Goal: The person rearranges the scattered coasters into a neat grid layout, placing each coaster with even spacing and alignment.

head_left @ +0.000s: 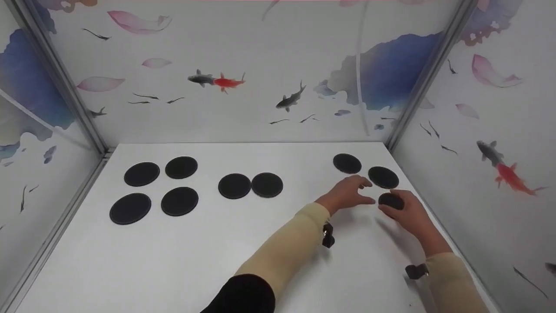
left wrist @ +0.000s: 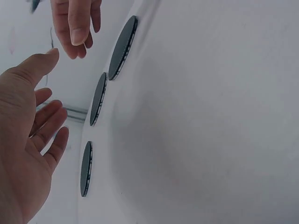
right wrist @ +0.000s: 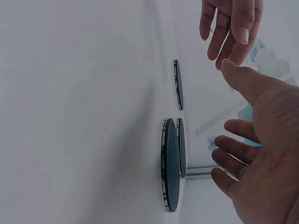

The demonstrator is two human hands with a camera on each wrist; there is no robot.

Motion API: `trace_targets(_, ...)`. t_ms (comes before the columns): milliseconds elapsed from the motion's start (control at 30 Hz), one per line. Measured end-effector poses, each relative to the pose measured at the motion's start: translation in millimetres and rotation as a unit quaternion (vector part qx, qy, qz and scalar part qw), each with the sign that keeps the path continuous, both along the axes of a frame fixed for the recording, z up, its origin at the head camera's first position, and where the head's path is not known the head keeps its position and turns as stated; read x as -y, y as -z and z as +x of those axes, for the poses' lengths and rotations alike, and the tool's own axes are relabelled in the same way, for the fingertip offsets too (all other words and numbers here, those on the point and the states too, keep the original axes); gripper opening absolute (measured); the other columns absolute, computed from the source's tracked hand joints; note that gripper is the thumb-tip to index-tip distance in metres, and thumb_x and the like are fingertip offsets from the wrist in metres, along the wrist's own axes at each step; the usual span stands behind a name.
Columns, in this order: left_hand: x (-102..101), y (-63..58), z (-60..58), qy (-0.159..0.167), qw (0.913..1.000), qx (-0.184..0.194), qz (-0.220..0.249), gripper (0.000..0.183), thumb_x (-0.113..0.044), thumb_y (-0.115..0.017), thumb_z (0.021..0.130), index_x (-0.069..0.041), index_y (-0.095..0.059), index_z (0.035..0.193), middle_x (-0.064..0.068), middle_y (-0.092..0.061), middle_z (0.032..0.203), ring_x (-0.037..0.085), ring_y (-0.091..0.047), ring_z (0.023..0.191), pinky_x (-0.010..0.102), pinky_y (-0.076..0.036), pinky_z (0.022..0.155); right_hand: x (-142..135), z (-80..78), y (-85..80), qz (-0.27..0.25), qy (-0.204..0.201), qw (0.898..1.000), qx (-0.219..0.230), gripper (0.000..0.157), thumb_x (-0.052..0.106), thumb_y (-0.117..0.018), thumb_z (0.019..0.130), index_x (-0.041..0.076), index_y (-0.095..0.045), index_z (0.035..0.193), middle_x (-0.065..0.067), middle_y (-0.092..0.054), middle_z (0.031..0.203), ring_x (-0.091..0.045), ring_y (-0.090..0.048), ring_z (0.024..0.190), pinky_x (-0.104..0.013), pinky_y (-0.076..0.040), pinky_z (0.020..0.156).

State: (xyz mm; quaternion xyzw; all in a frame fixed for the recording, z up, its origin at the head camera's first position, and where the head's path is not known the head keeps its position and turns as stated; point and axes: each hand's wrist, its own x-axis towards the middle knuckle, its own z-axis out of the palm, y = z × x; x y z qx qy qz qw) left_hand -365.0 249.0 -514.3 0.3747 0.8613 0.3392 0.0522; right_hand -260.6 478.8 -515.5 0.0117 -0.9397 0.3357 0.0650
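Over the right side of the table, my left hand [head_left: 344, 194] hovers with fingers and thumb spread and nothing between them. Facing it is my right hand [head_left: 412, 216], held above the nearest black disc [head_left: 392, 201] and partly covering it in the head view. The right wrist view shows the fingers of my right hand [right wrist: 273, 140] loosely parted and apart from the discs. Another black disc [head_left: 383, 177] lies just beyond, and a third disc [head_left: 347, 163] sits farther back to the left. All three lie flat in the left wrist view, thin and round with a patterned edge [left wrist: 122, 49].
Two black discs touch at mid-table, a left one [head_left: 234, 186] and a right one [head_left: 267, 185]. Several more discs [head_left: 179, 201] lie in a two-by-two group at the left. Printed panels with metal corner posts [head_left: 428, 74] enclose the white table [head_left: 173, 261].
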Motion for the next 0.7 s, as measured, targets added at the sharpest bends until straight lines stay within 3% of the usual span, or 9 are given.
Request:
trace_targets(433, -49.1, 16.7, 8.6, -0.013, 0.9985, -0.018, -0.05, 0.066, -0.049, -0.09, 0.092, -0.02, -0.069, 0.148, -0.008, -0.066, 0.149, 0.005, -0.056, 0.142, 0.017, -0.039, 0.117, -36.1, 10.9, 8.4, 0.002, 0.022, 0.998, 0.05, 0.091, 0.037, -0.084, 0.102, -0.017, -0.038, 0.16, -0.045, -0.038, 0.16, -0.061, -0.036, 0.151, -0.074, -0.033, 0.122)
trace_targets(533, -55.6, 17.1, 12.6, -0.008, 0.9975, -0.029, -0.064, 0.067, -0.047, -0.092, 0.091, -0.018, -0.069, 0.147, -0.006, -0.067, 0.146, 0.006, -0.058, 0.138, 0.017, -0.041, 0.115, -39.5, 10.1, 11.7, 0.005, 0.018, 0.998, 0.052, 0.089, 0.035, -0.086, 0.1, -0.017, -0.041, 0.158, -0.045, -0.04, 0.158, -0.061, -0.037, 0.15, -0.075, -0.033, 0.122)
trace_targets(700, -66.9, 25.3, 15.4, -0.015, 0.9938, -0.045, -0.1, 0.07, -0.048, -0.094, 0.088, -0.019, -0.067, 0.147, -0.007, -0.065, 0.145, 0.008, -0.06, 0.136, 0.021, -0.045, 0.115, -40.4, 4.4, 17.4, 0.006, -0.004, 0.999, 0.038, 0.078, 0.028, -0.09, 0.097, -0.014, -0.052, 0.151, -0.04, -0.055, 0.149, -0.058, -0.052, 0.141, -0.072, -0.041, 0.118)
